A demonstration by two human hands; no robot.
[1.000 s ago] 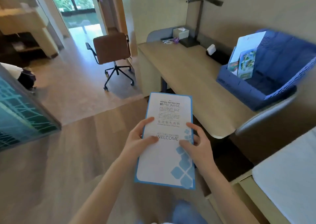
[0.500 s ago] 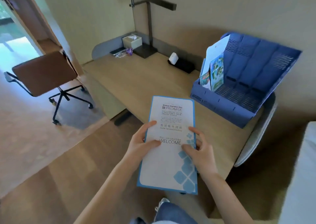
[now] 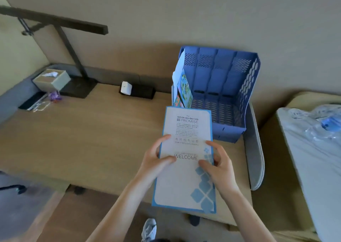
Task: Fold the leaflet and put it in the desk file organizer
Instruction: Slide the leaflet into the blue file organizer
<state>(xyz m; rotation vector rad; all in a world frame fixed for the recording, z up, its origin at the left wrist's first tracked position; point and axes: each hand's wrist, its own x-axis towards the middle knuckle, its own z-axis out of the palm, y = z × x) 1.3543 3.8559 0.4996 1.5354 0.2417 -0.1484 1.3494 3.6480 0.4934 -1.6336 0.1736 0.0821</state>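
**A light card leaflet, held at its middle above the organizer**

The tall white leaflet with a blue border and blue diamond pattern (image 3: 186, 160) is in the air over the near edge of the pale wooden surface (image 3: 83, 140), its top edge just in front of the blue perforated plastic desk file organizer (image 3: 247, 86). Both hands pinch it at mid-height: the left hand (image 3: 156, 160) on the left edge, the right hand (image 3: 219, 166) on the right edge, thumbs on the printed face and fingers behind.

It stays flat without drooping, so it is probably light, fairly stiff coated card, perhaps slick. It looks already closed along its long edge, though that cannot be confirmed. A grip at the two long edges suits sliding it in; a crease would need pressure along one line.

Counted: one leaflet in hand, one organizer with four slots, the leftmost already holding a few papers (image 3: 182, 86), the other three bare.
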